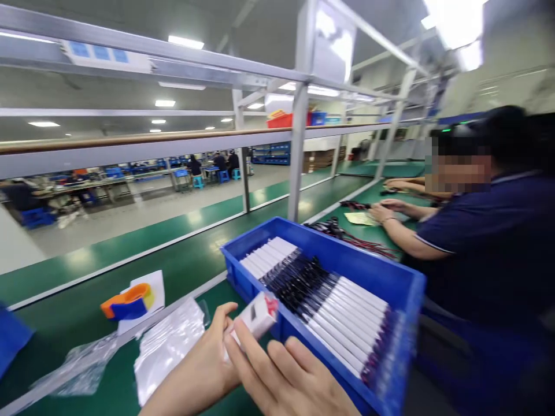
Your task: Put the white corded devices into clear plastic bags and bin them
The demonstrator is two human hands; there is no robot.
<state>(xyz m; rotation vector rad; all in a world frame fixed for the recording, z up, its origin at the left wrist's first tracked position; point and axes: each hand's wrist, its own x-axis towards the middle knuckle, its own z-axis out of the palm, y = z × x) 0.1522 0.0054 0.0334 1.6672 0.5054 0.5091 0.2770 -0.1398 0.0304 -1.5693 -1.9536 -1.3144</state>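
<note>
A small white pack (256, 316) with a dark mark on its face and a red end is held at the left front side of the blue bin (347, 248). My left hand (217, 341) is closed around the pack from the left, its thumb raised. My right hand (290, 372) has its forefinger pressed against the pack's lower end; the thumb is hidden. Inside the bin lie rows of long white packs (347, 320) and white packs farther back, with black leads (303, 277) bunched between them. The bin's contents are partly blurred.
White plastic sheets (171, 346) and clear film (82, 361) lie left of my hands. Orange and blue tape rolls (130, 300) rest on white paper. Metal shelf posts (299, 133) rise behind the bin. A co-worker (485, 242) sits at right, hands near cables (362, 240).
</note>
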